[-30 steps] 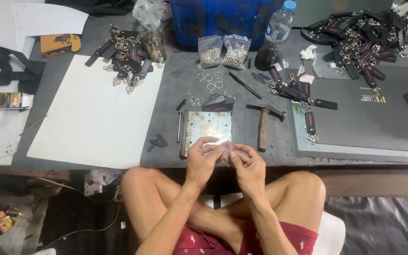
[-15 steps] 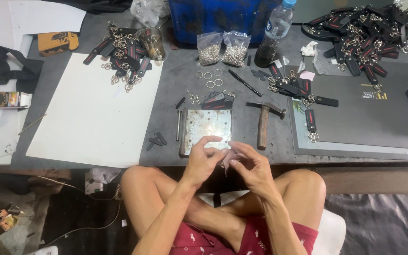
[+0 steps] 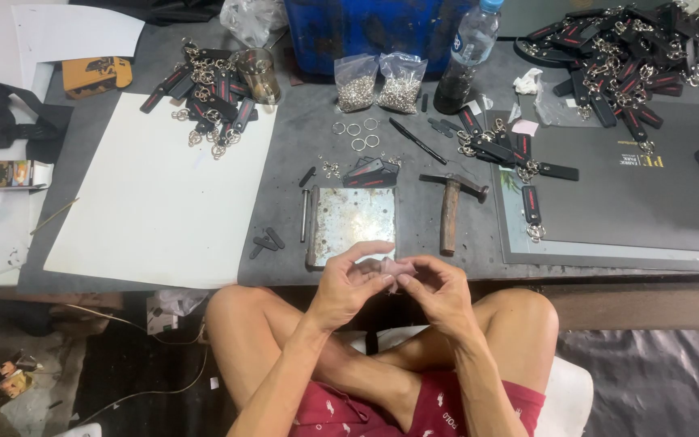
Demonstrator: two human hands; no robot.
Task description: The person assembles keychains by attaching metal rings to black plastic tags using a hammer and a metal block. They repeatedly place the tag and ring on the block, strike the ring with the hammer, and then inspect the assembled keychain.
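Observation:
My left hand [image 3: 349,283] and my right hand [image 3: 438,290] meet just in front of the table edge, above my crossed legs. Their fingertips pinch one small pale thing [image 3: 387,268] between them; what it is I cannot tell. Right behind the hands lies a scuffed square metal plate [image 3: 353,214]. A wooden-handled hammer [image 3: 450,206] lies to its right, and a thin metal rod [image 3: 304,215] to its left.
A white sheet [image 3: 163,194] covers the table's left part. Piles of black key straps with rings lie at back left [image 3: 213,89], centre right [image 3: 499,150] and far right [image 3: 624,48]. Two bags of rings [image 3: 378,81], loose rings [image 3: 357,133], a water bottle [image 3: 464,53] and a blue crate [image 3: 374,28] stand behind.
Both hands have drawn a little nearer to my body and lower, off the plate's front edge, with fingers still working together on the small thing.

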